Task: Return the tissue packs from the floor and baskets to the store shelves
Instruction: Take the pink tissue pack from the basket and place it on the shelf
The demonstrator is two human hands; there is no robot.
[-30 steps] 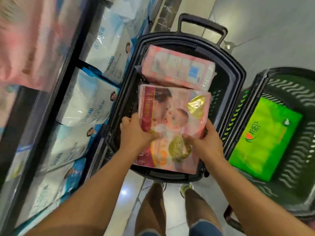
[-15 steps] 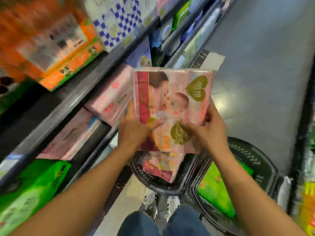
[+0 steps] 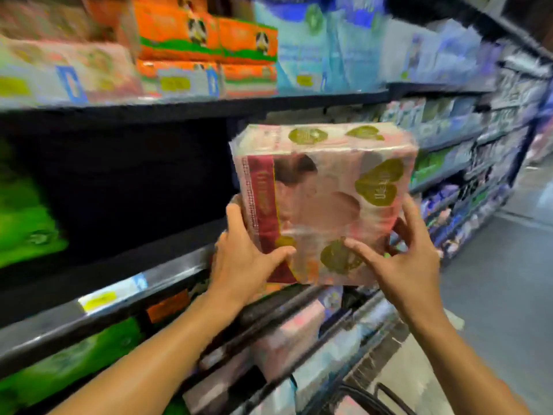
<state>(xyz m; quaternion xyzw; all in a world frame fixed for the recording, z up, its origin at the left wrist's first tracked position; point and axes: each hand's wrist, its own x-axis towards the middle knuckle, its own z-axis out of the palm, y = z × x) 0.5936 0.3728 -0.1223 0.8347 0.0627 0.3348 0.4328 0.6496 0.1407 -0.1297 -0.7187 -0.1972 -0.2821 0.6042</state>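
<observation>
Pink tissue pack (image 3: 323, 205): one, clear-wrapped, printed with gold hearts and a dark red band down the side nearest the left fingers. Held up in front of the shelving, level with a dark gap (image 3: 134, 187) in the stock that lies just beyond the left fingertips.

Left hand (image 3: 242, 259): grips the pack's lower left corner; thumb lies across the front face, fingers curl round the left edge and out of sight behind it.

Right hand (image 3: 401, 262): at the pack's lower right corner; thumb presses the front face near a gold heart, fingers spread apart and curled up along the right edge.

Shelf edge (image 3: 113, 295): dark rail with a yellow price label, running below the left wrist.

Green packs (image 3: 27, 223): well to the left of the left fingers, on the same shelf as the gap; blurred.

Orange packs (image 3: 206, 43): stacked on the shelf above both hands.

Pale blue packs (image 3: 323, 46): on that upper shelf, above the right fingers.

Pink packs (image 3: 287, 339): on the lower shelf, beneath both wrists; blurred.

Basket handle (image 3: 371, 396): black, partly in view at the bottom edge, beneath the right forearm.
</observation>
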